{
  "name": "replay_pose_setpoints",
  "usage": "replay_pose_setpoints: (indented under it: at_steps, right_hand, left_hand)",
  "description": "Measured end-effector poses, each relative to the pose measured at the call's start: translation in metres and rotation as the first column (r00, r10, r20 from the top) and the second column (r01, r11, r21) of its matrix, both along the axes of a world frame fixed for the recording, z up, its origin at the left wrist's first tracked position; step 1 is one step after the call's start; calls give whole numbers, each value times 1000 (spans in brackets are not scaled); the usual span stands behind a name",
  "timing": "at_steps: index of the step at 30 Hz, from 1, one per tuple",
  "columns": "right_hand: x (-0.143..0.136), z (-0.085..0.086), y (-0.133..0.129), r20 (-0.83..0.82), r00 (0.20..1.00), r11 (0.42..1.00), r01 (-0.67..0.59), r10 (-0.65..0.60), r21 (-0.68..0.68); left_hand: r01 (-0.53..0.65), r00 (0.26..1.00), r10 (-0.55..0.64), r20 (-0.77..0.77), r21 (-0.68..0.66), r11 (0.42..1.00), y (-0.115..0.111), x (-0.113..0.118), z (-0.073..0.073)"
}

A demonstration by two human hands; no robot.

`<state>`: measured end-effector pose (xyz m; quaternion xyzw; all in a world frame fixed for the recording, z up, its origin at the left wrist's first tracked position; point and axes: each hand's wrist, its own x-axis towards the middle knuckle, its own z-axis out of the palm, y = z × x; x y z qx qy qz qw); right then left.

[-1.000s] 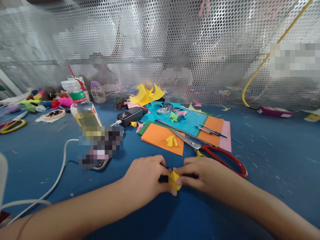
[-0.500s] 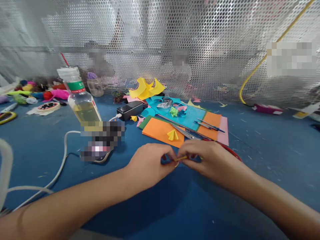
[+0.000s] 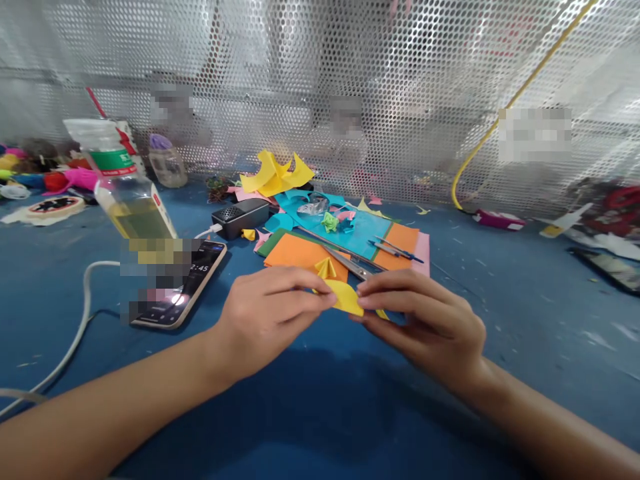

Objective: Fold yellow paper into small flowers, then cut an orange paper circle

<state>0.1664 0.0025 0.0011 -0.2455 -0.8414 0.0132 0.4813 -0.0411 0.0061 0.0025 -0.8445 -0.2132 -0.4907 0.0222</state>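
Observation:
A small piece of yellow paper point(image 3: 345, 297) is stretched between my two hands above the blue table. My left hand point(image 3: 270, 320) pinches its left end between thumb and fingers. At the other end my right hand point(image 3: 425, 320) is closed on it, and a bit of yellow shows below those fingers. Just behind the paper, a pleated yellow paper piece point(image 3: 325, 268) rests on orange paper sheets point(image 3: 295, 252). Scissors point(image 3: 353, 264) lie across the sheets, their handles hidden by my right hand.
On the left stand a bottle point(image 3: 133, 200) of yellowish liquid and a phone point(image 3: 200, 280) with a white cable point(image 3: 83, 320). A black box point(image 3: 241, 219), blue paper point(image 3: 345, 233), pens point(image 3: 397, 248) and yellow scraps point(image 3: 277, 175) lie behind my hands. Perforated metal point(image 3: 400, 80) closes the back.
My hands have moved slightly apart and turned, so the yellow paper now shows its flat face instead of a thin edge. The camera view has shifted to the right.

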Motion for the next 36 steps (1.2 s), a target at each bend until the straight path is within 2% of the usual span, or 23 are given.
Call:
replay_pose_setpoints:
  at_steps: [4,6,7,8,9,10,11,13,14,15,16,17,18,20,22,23,25,27,31,36]
  right_hand:
    - [5,-4,-4,58,998,998,27,-23,-62]
    - [6,-4,-6,67,998,995,12,-5,-103]
    - [6,-4,-6,43,999,990,2,4,-142]
    - [5,-3,-6,4,1000,977,1,-1,-213]
    - [4,-2,-6,-43,999,948,2,-16,-319]
    - [3,-2,-5,-86,996,892,-7,-35,-452]
    - [2,-2,-4,-124,991,808,-32,-51,-588]
    - [0,-3,-3,-162,985,585,-93,-66,-805]
    - [0,-4,-2,-162,985,487,-112,-61,-866]
    - [-1,-6,-1,-144,988,417,-112,-48,-902]
    - [-1,-8,-1,-99,995,380,-80,-30,-922]
    - [-2,-10,-1,-29,1000,377,-24,-7,-926]
    - [-3,-12,-2,55,998,402,43,19,-914]
    - [-4,-16,-2,218,975,507,164,47,-846]
    - [-5,-19,-2,332,943,614,241,38,-752]
    - [-5,-20,-1,367,930,653,260,30,-711]
    - [-4,-21,0,409,913,711,273,21,-648]
    - [-1,-22,3,427,903,757,244,51,-606]
    - [4,-23,7,477,866,829,154,148,-537]
    - [7,-22,11,516,831,867,88,208,-491]
  left_hand:
    - [-45,994,25,-108,-187,981,-6,-1,0]
    - [-73,992,34,-123,-321,944,-8,2,1]
    - [-88,992,42,-119,-422,902,-9,4,2]
    - [-92,994,44,-102,-541,836,-9,6,3]
    - [-81,996,41,-74,-673,735,-8,8,5]
    - [-55,999,34,-43,-792,608,-7,10,7]
    - [-24,1000,20,-17,-884,466,-5,11,8]
    - [-3,1000,-21,-7,-978,210,-1,12,10]
    - [-25,998,-50,-31,-992,121,1,12,10]
    - [-62,994,-87,-68,-996,63,2,12,9]
    - [-109,986,-125,-113,-993,37,3,11,8]
    - [-160,974,-155,-166,-986,50,3,11,6]
    - [-214,958,-172,-229,-972,102,2,11,4]
    - [-311,917,-165,-362,-911,271,0,12,-1]
    - [-374,878,-110,-466,-811,451,-2,13,-5]
    - [-390,863,-82,-498,-762,516,-3,14,-8]
    - [-390,849,-59,-524,-699,599,-3,14,-12]
    - [-371,847,-68,-528,-677,636,-3,13,-15]
    - [-341,851,-93,-516,-679,650,-3,12,-18]
    - [-319,854,-96,-511,-661,679,-5,11,-17]
